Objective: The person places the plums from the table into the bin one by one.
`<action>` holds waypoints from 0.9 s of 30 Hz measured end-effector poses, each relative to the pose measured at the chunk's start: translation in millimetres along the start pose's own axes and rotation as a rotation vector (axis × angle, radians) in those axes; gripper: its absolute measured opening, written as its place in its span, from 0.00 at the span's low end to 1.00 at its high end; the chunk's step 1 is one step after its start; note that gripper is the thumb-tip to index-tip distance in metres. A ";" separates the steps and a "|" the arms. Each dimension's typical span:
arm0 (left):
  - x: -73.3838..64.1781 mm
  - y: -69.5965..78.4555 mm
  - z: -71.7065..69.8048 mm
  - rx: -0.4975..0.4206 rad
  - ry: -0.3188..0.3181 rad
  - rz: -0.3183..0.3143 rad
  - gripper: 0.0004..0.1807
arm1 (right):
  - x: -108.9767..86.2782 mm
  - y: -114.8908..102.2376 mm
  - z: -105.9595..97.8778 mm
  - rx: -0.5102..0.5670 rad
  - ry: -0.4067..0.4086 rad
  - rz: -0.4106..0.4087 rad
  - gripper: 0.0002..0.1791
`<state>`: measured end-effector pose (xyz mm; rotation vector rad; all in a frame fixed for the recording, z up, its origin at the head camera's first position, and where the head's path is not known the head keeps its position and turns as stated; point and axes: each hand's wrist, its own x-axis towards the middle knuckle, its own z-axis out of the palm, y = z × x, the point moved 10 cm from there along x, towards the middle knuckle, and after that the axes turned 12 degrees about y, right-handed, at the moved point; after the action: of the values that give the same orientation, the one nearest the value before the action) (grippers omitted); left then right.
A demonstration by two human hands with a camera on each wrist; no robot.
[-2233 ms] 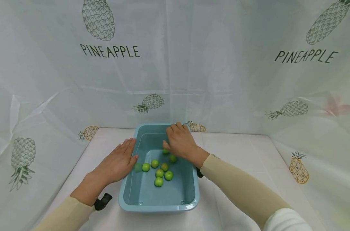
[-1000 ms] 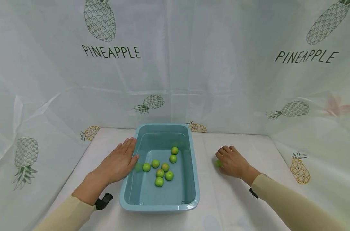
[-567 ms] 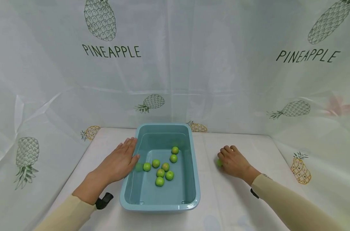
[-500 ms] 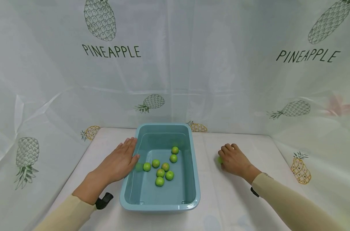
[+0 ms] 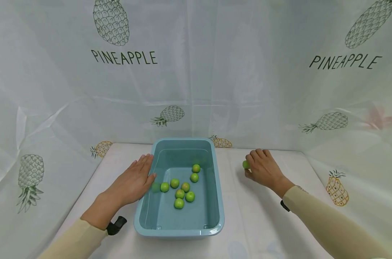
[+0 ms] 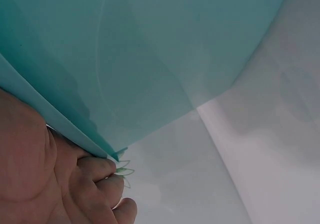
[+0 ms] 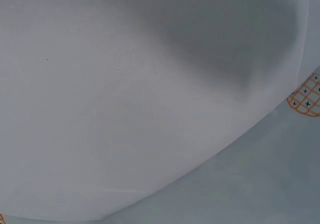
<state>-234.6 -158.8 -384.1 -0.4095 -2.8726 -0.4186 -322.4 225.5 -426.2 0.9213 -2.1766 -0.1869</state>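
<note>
My left hand (image 5: 131,180) lies with fingers straight along the left rim of a pale blue plastic basin (image 5: 179,233). The left wrist view shows that hand's curved fingers (image 6: 95,189) right at the rim, outside the basin wall (image 6: 150,59). Right of the basin, my right hand (image 5: 264,169) pinches a small round green fruit (image 5: 246,164) between thumb and fingers, above the white tabletop. Several similar green fruits (image 5: 179,203) lie scattered on the basin floor, some with a reddish tinge. The right wrist view catches only a hand's shadow on the cloth, not the hand.
A white cloth (image 5: 235,216) covers the table under the basin. Behind and at both sides hangs a pale sheet (image 5: 241,90) printed with pineapples, meeting the table at its back edge.
From above the basin's far end, my right hand went to a green fruit on the table at the right. It has since lifted that fruit, moving away from me. The left hand stayed.
</note>
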 end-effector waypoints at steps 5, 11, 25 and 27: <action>0.0 0.2 -0.4 -0.005 0.005 -0.001 0.39 | 4.5 -0.1 -1.0 0.001 0.001 0.012 0.19; 0.0 -0.8 1.5 0.000 0.003 0.000 0.39 | 11.9 -2.6 -4.8 0.007 0.020 0.023 0.19; 0.0 0.4 -0.9 -0.001 0.018 0.006 0.38 | 36.1 -13.4 -20.8 0.024 0.119 0.033 0.18; 0.0 0.1 -0.7 0.000 0.018 0.006 0.38 | 39.4 -15.8 -23.8 0.030 0.143 0.032 0.18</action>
<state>-234.4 -158.9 -383.5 -0.4124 -2.8535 -0.4195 -315.2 191.2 -392.5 0.8890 -2.0651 -0.0705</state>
